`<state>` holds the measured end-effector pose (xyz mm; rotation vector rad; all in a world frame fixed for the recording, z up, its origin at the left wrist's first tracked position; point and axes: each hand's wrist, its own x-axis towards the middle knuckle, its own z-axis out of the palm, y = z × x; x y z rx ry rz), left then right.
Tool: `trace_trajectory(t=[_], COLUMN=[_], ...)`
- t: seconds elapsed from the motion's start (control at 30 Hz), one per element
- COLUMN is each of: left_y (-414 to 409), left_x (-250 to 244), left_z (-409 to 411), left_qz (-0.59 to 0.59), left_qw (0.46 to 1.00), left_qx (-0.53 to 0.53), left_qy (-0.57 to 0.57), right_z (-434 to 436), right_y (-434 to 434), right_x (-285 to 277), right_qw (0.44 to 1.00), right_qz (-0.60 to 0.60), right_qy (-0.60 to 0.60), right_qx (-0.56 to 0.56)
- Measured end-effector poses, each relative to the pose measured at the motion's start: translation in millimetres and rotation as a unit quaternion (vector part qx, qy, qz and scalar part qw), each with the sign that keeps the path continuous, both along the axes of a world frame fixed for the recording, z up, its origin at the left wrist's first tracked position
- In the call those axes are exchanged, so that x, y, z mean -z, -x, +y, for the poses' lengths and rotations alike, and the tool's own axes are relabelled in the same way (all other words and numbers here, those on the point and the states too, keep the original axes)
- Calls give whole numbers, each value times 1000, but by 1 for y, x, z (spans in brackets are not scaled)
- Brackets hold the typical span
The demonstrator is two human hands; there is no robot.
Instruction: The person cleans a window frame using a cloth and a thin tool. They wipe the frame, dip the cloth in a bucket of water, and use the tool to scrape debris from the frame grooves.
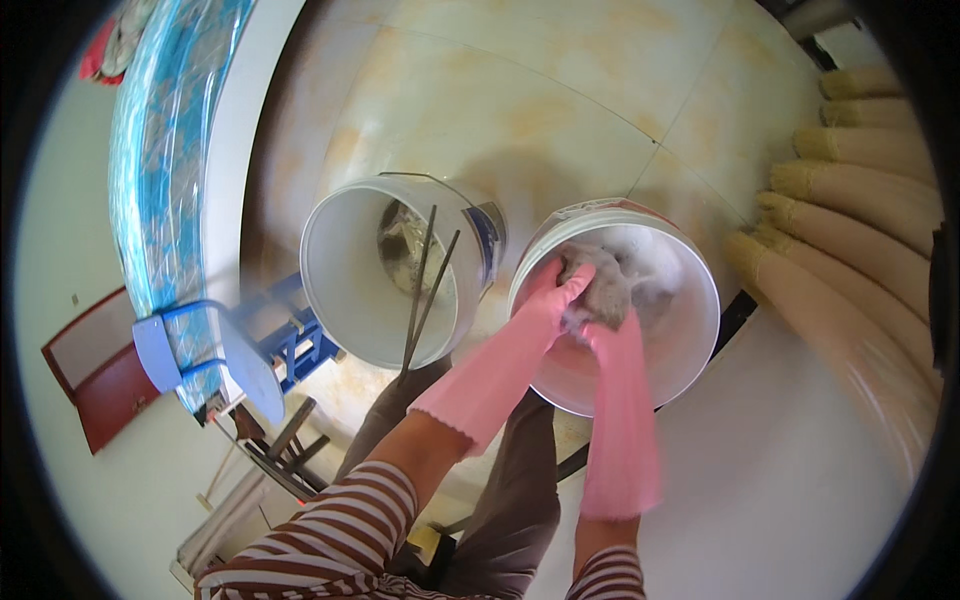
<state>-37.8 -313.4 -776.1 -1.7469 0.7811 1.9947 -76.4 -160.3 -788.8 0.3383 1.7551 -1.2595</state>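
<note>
Both my hands wear long pink rubber gloves and are inside the right-hand white plastic bucket point(694, 360). Between them is a wet, greyish-brown bundle point(611, 289), perhaps cloth, which they grip from two sides. My left hand point(566, 289) has its thumb over the bundle, with the other fingers partly hidden. My right hand point(615, 330) holds its lower edge, and those fingertips are hidden. White foam point(645, 255) lies around the bundle in the bucket.
On the left stands another white bucket point(330, 300) with murky, foamy contents and two dark sticks point(421, 300) leaning across its rim. A blue chair point(251, 360) is beyond it. Plastic-wrapped blue material point(169, 150) lines the left; several tan rolls point(862, 202) are at right.
</note>
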Motion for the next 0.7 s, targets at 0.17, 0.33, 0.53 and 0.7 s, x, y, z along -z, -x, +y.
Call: trace_trajectory(t=[0.17, 0.33, 0.53, 0.7], left_y=[-14, 31, -35, -46], left_x=[41, -62, 16, 42], left_z=[-8, 77, 28, 24], left_qz=[47, 60, 57, 2], left_qw=[946, 862, 996, 993], left_qx=[-149, 43, -13, 82], left_qy=[-285, 501, -60, 85], right_z=[-39, -79, -16, -12], right_y=[-20, -1, 43, 49], right_x=[-146, -163, -29, -11], right_qw=[990, 976, 987, 920], right_qz=[2, 46, 30, 26], right_qy=[137, -11, -72, -365], right_qx=[16, 211, 139, -140])
